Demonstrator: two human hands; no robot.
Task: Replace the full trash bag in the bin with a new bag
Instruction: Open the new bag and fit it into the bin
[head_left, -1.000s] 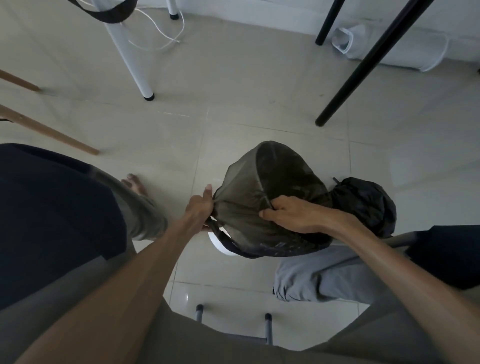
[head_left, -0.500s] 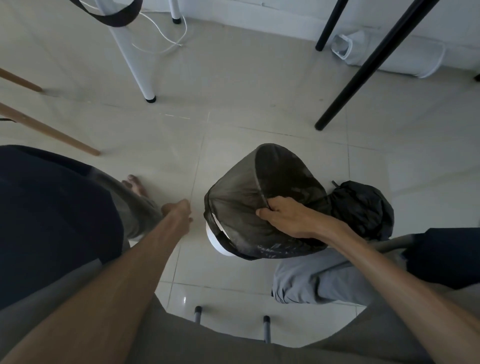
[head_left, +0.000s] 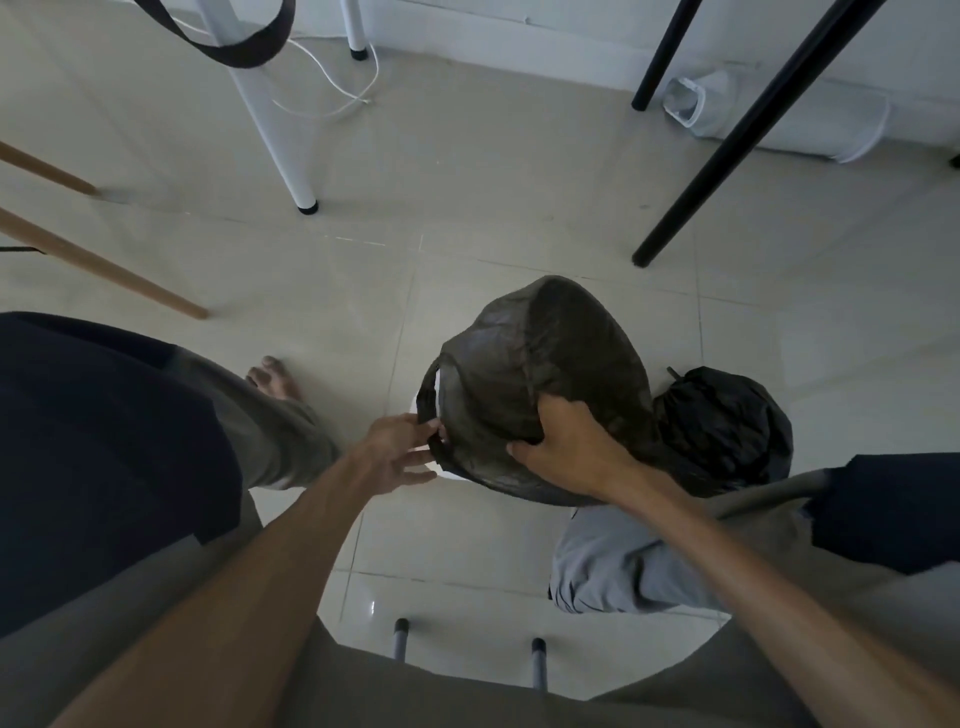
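1. The new bag (head_left: 498, 395) covers the white bin (head_left: 445, 470), middle of the picture.
2. The right hand (head_left: 563, 449) squeezes the bag's side.
3. The left hand (head_left: 397, 452) has its fingers spread wide, touching the bag's edge.
4. The tied full bag (head_left: 727, 421) sits just right of the bin.

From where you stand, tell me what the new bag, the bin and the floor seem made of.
New bag: thin, semi-translucent dark plastic film, creased and faintly glossy. Bin: probably smooth white plastic; only slivers show. Floor: pale glazed tiles, with grout lines and sheen.
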